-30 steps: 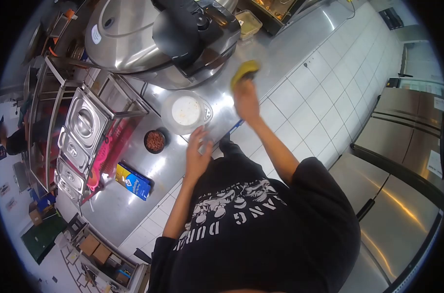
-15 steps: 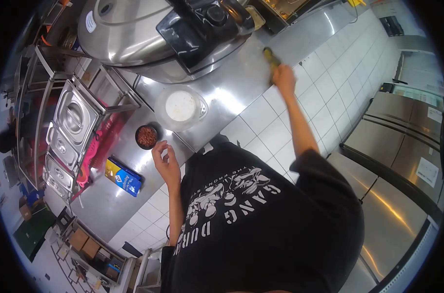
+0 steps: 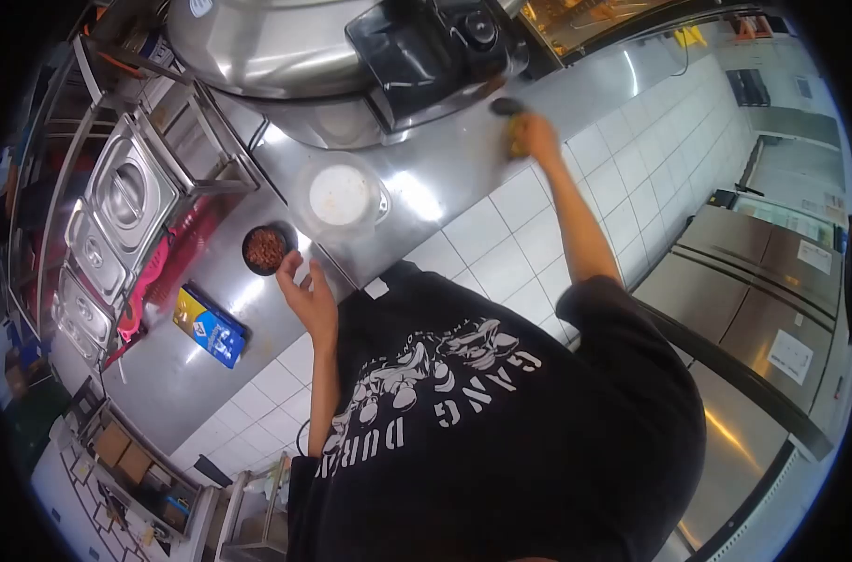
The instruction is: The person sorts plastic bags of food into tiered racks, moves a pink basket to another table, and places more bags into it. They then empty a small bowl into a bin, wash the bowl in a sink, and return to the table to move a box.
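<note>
My left hand [image 3: 308, 292] hovers at the counter's front edge, beside a small black bowl [image 3: 264, 250] of reddish-brown bits. Its fingers are apart and hold nothing. My right hand [image 3: 536, 139] is closed around a yellow-green item [image 3: 517, 135] with a dark end, blurred by motion, over the right part of the steel counter [image 3: 463, 169]. A clear container [image 3: 340, 195] with white contents stands between the hands, near the bowl. Left of the bowl lies a blue and yellow packet [image 3: 209, 325].
A large steel cooker [image 3: 286, 56] with a black handle stands behind the container. Lidded steel pans [image 3: 126, 187] in a rack and a pink basket [image 3: 184, 239] are at the left. Steel refrigerators [image 3: 763, 281] stand at the right, past the tiled floor [image 3: 529, 244].
The view has shifted, so the counter items sit further left. My right hand still grips the yellow-green item, whose dark end now points left. My left hand stays open near the bowl.
</note>
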The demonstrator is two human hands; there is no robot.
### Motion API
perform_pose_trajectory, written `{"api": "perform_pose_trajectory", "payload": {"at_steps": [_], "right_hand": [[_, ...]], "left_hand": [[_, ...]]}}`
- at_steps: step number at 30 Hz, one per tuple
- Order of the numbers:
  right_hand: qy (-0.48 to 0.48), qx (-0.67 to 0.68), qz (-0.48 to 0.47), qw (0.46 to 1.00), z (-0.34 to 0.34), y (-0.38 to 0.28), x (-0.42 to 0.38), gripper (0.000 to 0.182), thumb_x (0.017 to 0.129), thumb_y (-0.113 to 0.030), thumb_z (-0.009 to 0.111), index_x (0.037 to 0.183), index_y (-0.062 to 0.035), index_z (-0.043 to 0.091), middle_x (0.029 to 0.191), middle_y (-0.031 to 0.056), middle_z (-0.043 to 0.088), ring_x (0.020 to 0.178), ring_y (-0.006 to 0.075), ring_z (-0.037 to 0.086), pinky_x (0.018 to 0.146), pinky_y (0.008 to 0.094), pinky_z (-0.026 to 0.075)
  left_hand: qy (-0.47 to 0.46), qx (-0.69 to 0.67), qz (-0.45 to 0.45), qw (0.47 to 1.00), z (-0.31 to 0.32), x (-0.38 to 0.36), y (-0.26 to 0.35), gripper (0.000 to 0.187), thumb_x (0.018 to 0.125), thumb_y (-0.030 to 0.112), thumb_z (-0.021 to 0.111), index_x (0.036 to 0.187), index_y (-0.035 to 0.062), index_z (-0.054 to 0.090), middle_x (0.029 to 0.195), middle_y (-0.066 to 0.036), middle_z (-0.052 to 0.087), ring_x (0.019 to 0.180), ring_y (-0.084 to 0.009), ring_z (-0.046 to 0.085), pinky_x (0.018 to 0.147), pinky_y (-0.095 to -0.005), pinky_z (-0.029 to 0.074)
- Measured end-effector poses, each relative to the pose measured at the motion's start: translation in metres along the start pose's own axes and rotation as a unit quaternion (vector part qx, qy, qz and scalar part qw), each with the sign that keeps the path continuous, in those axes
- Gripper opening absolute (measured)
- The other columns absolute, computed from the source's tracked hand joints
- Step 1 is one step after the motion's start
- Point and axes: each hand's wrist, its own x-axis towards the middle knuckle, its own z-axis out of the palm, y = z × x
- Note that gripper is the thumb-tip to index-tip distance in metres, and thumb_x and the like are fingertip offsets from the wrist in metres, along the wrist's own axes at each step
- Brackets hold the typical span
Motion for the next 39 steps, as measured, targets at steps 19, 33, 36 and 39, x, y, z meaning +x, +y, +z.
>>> {"api": "perform_pose_trajectory", "payload": {"at_steps": [19,33,36,39], "right_hand": [[0.067,0.023,0.006,0.997,0.022,-0.017,0.022,0.018,0.085,-0.017,0.055,0.091,-0.0014,0.06,0.091,0.0224,0.064,0.092,0.0389,0.061,0.076,0.0491,0.049],[0.197,-0.101,-0.084,0.972,0.004,-0.14,-0.099,0.026,0.085,-0.024,0.06,0.104,-0.0055,0.062,0.104,0.0185,0.06,0.091,0.0374,0.056,0.085,0.0475,0.043],[-0.028,0.315,-0.083,0.945,0.022,-0.185,-0.13,0.043,0.093,-0.041,0.051,0.115,-0.0053,0.062,0.114,0.0197,0.062,0.1,0.0357,0.059,0.092,0.041,0.044],[-0.203,0.401,0.0,0.893,0.072,-0.211,-0.135,0.065,0.097,-0.055,0.037,0.125,0.0013,0.054,0.101,0.0112,0.063,0.083,0.0182,0.06,0.07,0.0308,0.053]], "left_hand": [[-0.118,-0.152,-0.18,0.965,0.045,0.033,-0.033,0.053,0.1,0.032,0.046,0.14,-0.0011,0.035,0.128,-0.015,0.052,0.11,-0.0209,0.055,0.09,-0.0322,0.047],[-0.093,-0.248,-0.203,0.943,0.037,0.058,-0.03,0.06,0.1,0.037,0.043,0.145,0.0001,0.029,0.14,-0.014,0.044,0.123,-0.0224,0.048,0.097,-0.0336,0.042],[-0.081,-0.143,-0.149,0.975,0.018,0.035,-0.009,0.061,0.099,0.036,0.046,0.144,-0.0027,0.029,0.138,-0.015,0.044,0.126,-0.0236,0.046,0.096,-0.0356,0.045],[-0.135,-0.183,-0.208,0.951,0.019,0.034,-0.02,0.062,0.099,0.036,0.046,0.145,-0.0019,0.027,0.139,-0.016,0.043,0.126,-0.0233,0.045,0.097,-0.0364,0.043]]}}
